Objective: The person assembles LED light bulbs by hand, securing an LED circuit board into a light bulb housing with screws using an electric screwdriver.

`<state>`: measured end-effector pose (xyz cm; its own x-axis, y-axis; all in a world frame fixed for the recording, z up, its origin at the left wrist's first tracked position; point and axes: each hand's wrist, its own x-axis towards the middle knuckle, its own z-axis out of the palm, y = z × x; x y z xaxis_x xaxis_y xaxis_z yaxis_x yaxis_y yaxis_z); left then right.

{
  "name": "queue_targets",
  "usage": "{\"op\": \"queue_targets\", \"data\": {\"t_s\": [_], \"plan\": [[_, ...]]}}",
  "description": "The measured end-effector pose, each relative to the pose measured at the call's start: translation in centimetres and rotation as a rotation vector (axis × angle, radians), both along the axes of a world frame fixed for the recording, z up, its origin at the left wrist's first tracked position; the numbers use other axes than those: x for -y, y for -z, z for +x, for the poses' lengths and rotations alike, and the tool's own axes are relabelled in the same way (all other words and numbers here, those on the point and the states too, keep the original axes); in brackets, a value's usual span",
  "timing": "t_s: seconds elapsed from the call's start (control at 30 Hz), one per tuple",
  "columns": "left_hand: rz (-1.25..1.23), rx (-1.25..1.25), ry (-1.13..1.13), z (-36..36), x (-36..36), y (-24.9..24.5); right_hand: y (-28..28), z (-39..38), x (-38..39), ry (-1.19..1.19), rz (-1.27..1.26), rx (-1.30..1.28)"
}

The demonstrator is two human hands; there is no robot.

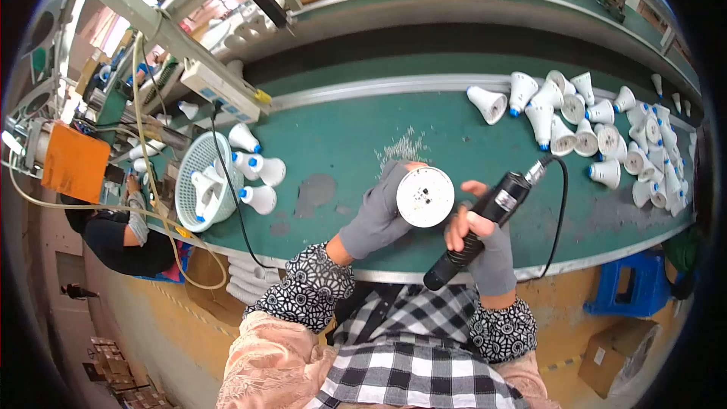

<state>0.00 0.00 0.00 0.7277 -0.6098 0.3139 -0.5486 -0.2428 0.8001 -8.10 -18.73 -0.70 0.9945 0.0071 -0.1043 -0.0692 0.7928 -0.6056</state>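
Note:
My left hand (381, 210), in a grey glove, is closed around a white bulb housing (425, 197). The housing's round, flat face is turned up towards me, with small dark holes near its middle. In my gloved right hand (491, 246) is a black electric screwdriver (506, 198), tilted, its cable end pointing up and to the right. Thumb and fingers wrap round its body, beside the housing and apart from it. Just beyond my left hand, a scatter of small screws (405, 144) lies on the green bench (356, 125).
Many white bulb housings (562, 136) crowd the bench's right side. At left, a pale basket (182, 189) holds housings, with several more (260, 199) beside it. A black cable (564, 212) loops from the screwdriver. A blue stool (628, 284) stands below; another person (113, 238) sits far left.

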Motion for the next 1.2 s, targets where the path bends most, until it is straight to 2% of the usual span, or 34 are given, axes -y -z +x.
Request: {"op": "queue_targets", "data": {"t_s": [0.07, 0.1, 0.2, 0.4, 0.6, 0.7, 0.73, 0.8, 0.83, 0.9, 1.03, 1.2], "plan": [[-0.011, 0.091, 0.024, -0.9, 0.9, 0.2, -2.7, -0.6, -0.3, 0.017, -0.193, -0.071], [-0.023, 0.090, 0.010, -2.5, -0.3, 1.6, -1.7, -1.9, -2.0, 0.029, -0.240, -0.071], [-0.024, 0.107, -0.009, -4.6, -1.2, 0.8, -1.3, -3.1, -3.1, 0.036, -0.348, -0.067], [-0.216, -0.313, 0.100, -7.4, -3.6, -0.6, 0.0, -4.5, -4.4, -0.006, -0.424, -0.056], [-0.414, -0.886, -0.236, -10.4, -3.1, 0.2, -0.7, -5.1, -5.7, -0.118, -0.455, -0.108], [-0.486, -1.071, -0.269, -11.3, -3.8, 0.6, -0.8, -5.6, -5.3, -0.127, -0.404, -0.073], [-0.524, -1.144, -0.290, -11.5, -4.6, 1.0, -0.5, -5.7, -5.0, -0.007, -0.303, 0.013], [-0.701, -1.142, -0.370, -11.7, -6.1, 1.5, -2.3, -4.9, -4.0, 0.297, -0.325, 0.043], [-0.789, -1.138, -0.411, -11.7, -6.8, 1.6, -2.8, -4.3, -3.3, 0.408, -0.248, 0.111], [-0.771, -1.093, -0.461, -11.5, -7.2, 1.5, -2.8, -2.7, -3.0, 0.599, -0.237, 0.226], [-0.644, -1.115, -0.469, -11.1, -6.6, 1.4, -1.1, 0.4, -4.0, 0.737, -0.265, 0.271], [-0.638, -1.220, -0.442, -11.3, -6.0, 2.9, -0.2, 3.4, -5.8, 0.798, -0.333, 0.216]]}}
